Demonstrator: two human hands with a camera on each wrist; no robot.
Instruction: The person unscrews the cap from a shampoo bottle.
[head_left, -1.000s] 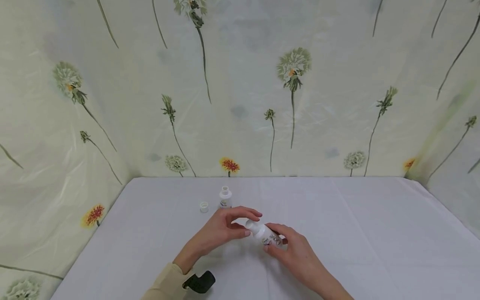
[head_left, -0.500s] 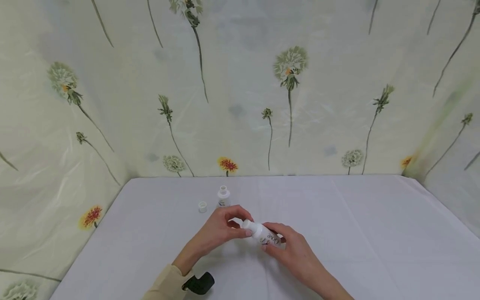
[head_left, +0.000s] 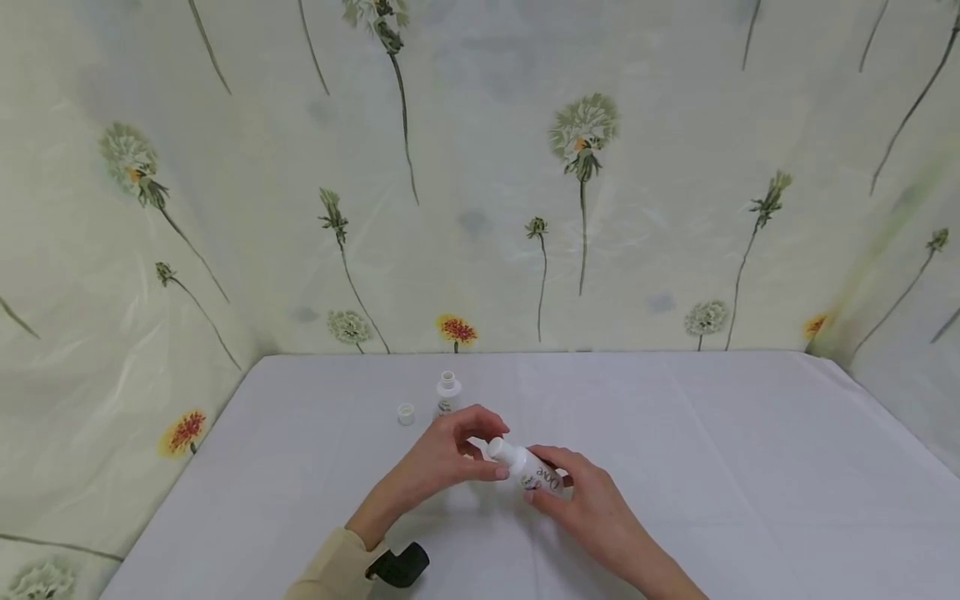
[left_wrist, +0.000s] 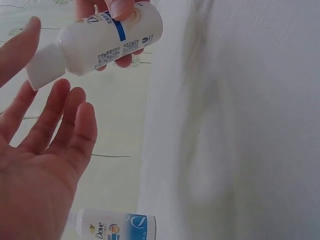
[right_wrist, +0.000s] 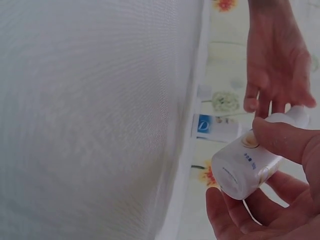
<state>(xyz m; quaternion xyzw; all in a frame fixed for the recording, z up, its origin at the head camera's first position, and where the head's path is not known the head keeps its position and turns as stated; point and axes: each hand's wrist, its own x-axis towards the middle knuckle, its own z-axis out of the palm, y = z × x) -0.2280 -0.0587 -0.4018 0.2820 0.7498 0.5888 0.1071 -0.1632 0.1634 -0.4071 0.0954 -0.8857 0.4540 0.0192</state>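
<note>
My right hand [head_left: 588, 496] grips a small white Dove bottle [head_left: 538, 475] around its body and holds it tilted above the table, cap toward the left. A white cap [left_wrist: 46, 66] sits on its neck. Around that cap my left hand [head_left: 450, 454] spreads its thumb and fingers; in the left wrist view the thumb stands slightly apart from the cap, and an index finger lies close to its lower edge. Behind the left hand a second white Dove bottle [head_left: 448, 392] stands upright with an uncapped neck, its lower part hidden in the head view.
A loose white cap [head_left: 406, 414] lies on the table left of the standing bottle. White cloth covers the table [head_left: 712, 467]. A flower-patterned curtain [head_left: 480, 167] hangs behind and at both sides. A black band [head_left: 401, 567] is on the left wrist.
The left thumb and fingers closed in on the held bottle's cap, then spread slightly apart again. The right hand keeps its grip on the bottle, nearly still.
</note>
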